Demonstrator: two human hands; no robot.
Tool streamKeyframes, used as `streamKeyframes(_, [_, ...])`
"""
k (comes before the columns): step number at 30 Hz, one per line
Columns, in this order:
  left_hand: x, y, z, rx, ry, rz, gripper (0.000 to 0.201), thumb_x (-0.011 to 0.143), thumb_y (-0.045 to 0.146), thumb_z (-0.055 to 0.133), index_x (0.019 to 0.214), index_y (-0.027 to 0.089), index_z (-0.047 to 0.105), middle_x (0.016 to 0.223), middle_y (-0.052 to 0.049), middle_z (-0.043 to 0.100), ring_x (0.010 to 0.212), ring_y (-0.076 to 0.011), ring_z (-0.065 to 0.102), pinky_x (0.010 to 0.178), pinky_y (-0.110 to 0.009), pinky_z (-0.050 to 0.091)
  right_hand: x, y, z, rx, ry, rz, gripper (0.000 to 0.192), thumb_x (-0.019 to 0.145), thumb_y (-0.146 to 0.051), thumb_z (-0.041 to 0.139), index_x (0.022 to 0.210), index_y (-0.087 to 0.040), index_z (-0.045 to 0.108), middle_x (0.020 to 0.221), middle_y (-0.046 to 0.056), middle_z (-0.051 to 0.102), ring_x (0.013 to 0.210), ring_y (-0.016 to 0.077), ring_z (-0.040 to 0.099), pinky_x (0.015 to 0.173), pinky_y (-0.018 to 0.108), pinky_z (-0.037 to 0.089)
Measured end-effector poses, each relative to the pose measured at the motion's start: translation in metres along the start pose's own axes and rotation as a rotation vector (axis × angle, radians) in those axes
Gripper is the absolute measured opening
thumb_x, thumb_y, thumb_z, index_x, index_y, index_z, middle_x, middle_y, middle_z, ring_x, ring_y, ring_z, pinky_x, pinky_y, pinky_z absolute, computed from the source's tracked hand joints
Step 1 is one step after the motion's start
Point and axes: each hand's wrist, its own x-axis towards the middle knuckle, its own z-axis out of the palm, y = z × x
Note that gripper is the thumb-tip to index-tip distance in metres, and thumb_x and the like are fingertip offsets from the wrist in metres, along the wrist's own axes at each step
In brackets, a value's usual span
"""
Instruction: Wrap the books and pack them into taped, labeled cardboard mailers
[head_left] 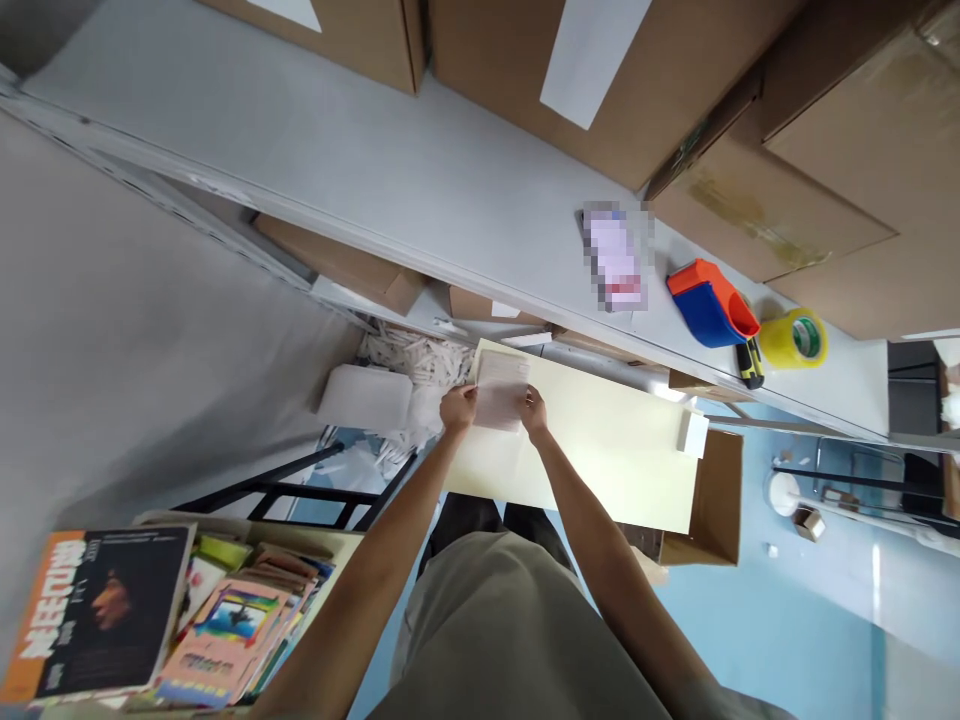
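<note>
Between my two hands is a pale, faintly printed sheet of paper (501,392), over the left end of a cream-coloured table (600,430). My left hand (458,407) pinches its left edge. On the opposite edge my right hand (533,410) has its fingers closed. The print is too small to read, and I cannot tell whether it is one sheet or several layers. A small white block (693,434) sits at the table's right end.
Above the table runs a grey shelf (450,200) with cardboard boxes (600,90), a phone (615,258), a tape dispenser (712,303) and yellow tape (793,338). Books (232,630) are stacked lower left. Paper strips (420,355) lie beyond my left hand. An open carton (712,500) stands right.
</note>
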Motion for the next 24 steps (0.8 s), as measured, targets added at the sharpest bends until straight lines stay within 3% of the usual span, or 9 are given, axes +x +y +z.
streamKeyframes(5, [-0.021, 0.005, -0.009, -0.062, 0.006, 0.089, 0.037, 0.102, 0.021, 0.066, 0.133, 0.020, 0.086, 0.130, -0.012, 0.089, 0.114, -0.0258, 0.083, 0.107, -0.033, 0.059, -0.018, -0.013, -0.026, -0.038, 0.054, 0.048, 0.050, 0.077, -0.054, 0.080, 0.116, -0.023, 0.076, 0.127, 0.016, 0.082, 0.117, 0.0301, 0.074, 0.109, 0.050, 0.062])
streamKeyframes(9, [-0.067, 0.003, -0.024, -0.189, 0.078, 0.147, 0.035, 0.100, 0.021, 0.063, 0.128, 0.019, 0.085, 0.124, -0.011, 0.089, 0.105, -0.0220, 0.083, 0.102, -0.030, 0.061, -0.049, -0.026, -0.063, -0.009, -0.025, -0.065, 0.056, 0.082, -0.066, 0.078, 0.117, -0.023, 0.078, 0.140, 0.019, 0.081, 0.126, 0.0316, 0.074, 0.115, 0.053, 0.061])
streamKeyframes(14, [-0.164, -0.012, -0.042, -0.446, 0.203, 0.120, 0.031, 0.098, 0.044, 0.067, 0.107, 0.019, 0.084, 0.089, -0.006, 0.083, 0.066, -0.0177, 0.069, 0.068, -0.028, 0.055, -0.094, -0.041, -0.103, 0.035, -0.137, -0.234, 0.056, 0.085, -0.067, 0.075, 0.118, -0.022, 0.079, 0.137, 0.018, 0.083, 0.122, 0.0312, 0.078, 0.116, 0.055, 0.062])
streamKeyframes(17, [-0.233, -0.028, -0.049, -0.469, 0.363, 0.136, 0.040, 0.096, 0.055, 0.069, 0.072, 0.023, 0.069, 0.060, 0.002, 0.057, 0.059, -0.0161, 0.052, 0.062, -0.028, 0.045, -0.125, -0.049, -0.115, 0.039, -0.232, -0.335, 0.054, 0.090, -0.065, 0.072, 0.121, -0.021, 0.079, 0.134, 0.018, 0.084, 0.122, 0.0307, 0.078, 0.110, 0.052, 0.065])
streamKeyframes(20, [-0.301, -0.050, -0.049, -0.531, 0.544, 0.162, 0.055, 0.090, 0.057, 0.069, 0.057, 0.026, 0.038, 0.056, 0.004, 0.031, 0.060, -0.0144, 0.036, 0.061, -0.028, 0.037, -0.159, -0.055, -0.116, 0.051, -0.361, -0.417, 0.049, 0.095, -0.063, 0.069, 0.122, -0.024, 0.080, 0.134, 0.016, 0.084, 0.122, 0.0295, 0.078, 0.107, 0.049, 0.066])
streamKeyframes(24, [-0.379, -0.081, -0.048, -0.621, 0.780, 0.106, 0.056, 0.084, 0.055, 0.069, 0.058, 0.026, 0.028, 0.058, 0.005, 0.024, 0.059, -0.0124, 0.024, 0.058, -0.029, 0.028, -0.208, -0.057, -0.106, 0.109, -0.585, -0.459, 0.043, 0.096, -0.062, 0.073, 0.118, -0.025, 0.081, 0.129, 0.015, 0.086, 0.124, 0.0311, 0.079, 0.109, 0.051, 0.066])
